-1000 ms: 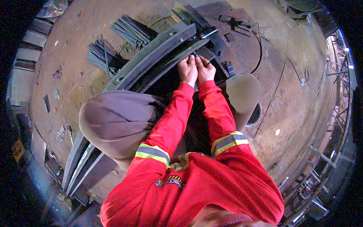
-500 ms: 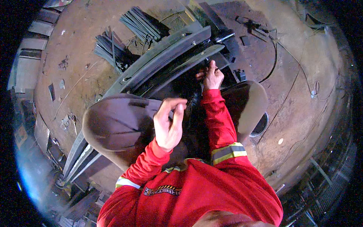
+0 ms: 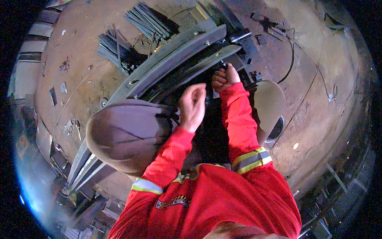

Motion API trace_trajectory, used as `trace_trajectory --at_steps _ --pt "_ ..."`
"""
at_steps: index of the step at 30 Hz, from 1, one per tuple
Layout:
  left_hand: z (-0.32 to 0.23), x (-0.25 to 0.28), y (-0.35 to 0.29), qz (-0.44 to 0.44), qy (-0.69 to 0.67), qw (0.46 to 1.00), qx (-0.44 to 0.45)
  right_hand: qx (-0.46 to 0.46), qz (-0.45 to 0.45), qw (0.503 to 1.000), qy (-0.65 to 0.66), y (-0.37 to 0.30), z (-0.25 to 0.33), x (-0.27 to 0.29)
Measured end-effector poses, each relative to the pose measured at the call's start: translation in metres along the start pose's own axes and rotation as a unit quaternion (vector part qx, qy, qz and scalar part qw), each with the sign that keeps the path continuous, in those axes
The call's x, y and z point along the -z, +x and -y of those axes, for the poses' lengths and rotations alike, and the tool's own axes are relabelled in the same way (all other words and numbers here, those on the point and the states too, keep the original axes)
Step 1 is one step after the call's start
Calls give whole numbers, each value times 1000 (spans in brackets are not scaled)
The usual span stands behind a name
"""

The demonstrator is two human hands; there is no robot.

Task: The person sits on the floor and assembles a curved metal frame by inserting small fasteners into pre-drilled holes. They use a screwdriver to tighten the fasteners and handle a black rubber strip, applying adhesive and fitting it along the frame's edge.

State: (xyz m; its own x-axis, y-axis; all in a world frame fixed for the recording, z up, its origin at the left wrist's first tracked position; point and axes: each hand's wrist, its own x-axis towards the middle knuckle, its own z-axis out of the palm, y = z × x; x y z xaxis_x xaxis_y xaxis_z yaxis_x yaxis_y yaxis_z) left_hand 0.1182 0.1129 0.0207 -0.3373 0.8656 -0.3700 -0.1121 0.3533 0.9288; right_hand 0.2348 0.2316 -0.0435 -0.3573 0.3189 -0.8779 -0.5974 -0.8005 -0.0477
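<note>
Long curved dark metal beams (image 3: pixel 175 59) run from the far centre down past my left knee, with bolts (image 3: pixel 207 43) along them. My right hand (image 3: pixel 225 77) is closed in a fist beside the far end of the nearest beam (image 3: pixel 211 60). A short black tool-like piece (image 3: pixel 223 64) sticks out at its top; its kind is not clear. My left hand (image 3: pixel 193 106) is in front of the beams, left of and nearer than the right one. Its fingers are bent and pressed together with the thumb; anything between them is hidden.
Two piles of thin dark metal strips (image 3: pixel 147 22) lie on the brown floor beyond the beams. A cable (image 3: pixel 308 51) snakes across the right side. Near my right knee (image 3: pixel 270 103) is a round dark container (image 3: pixel 277 129). Scraps (image 3: pixel 53 95) lie at the left.
My left hand has moved forward and right, its fingers drawn closer together. My right hand has shifted slightly right and turned, and its fist now shows closed round the black piece.
</note>
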Motion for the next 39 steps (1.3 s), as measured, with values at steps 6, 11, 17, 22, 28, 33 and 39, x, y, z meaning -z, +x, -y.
trace_trajectory --at_steps 6,11,17,22,28,33,39 --pt "26 -57 81 -2 102 992 -80 204 -42 972 -104 84 0 27" --pt "43 -86 97 -39 5 994 -105 334 -123 888 -290 86 16 36" --pt "63 -83 123 -173 3 982 -75 516 -14 812 -272 18 -24 22" --pt "43 -101 108 -144 12 989 -43 553 -17 767 -324 10 -17 26" --pt "8 -95 75 -141 -120 981 -65 575 -72 775 -250 18 -28 15" --pt "18 -54 59 -36 -73 994 -79 595 -81 764 -237 32 -41 18" --pt "-13 0 -17 -34 -59 997 28 521 -43 838 -156 7 -51 -3"
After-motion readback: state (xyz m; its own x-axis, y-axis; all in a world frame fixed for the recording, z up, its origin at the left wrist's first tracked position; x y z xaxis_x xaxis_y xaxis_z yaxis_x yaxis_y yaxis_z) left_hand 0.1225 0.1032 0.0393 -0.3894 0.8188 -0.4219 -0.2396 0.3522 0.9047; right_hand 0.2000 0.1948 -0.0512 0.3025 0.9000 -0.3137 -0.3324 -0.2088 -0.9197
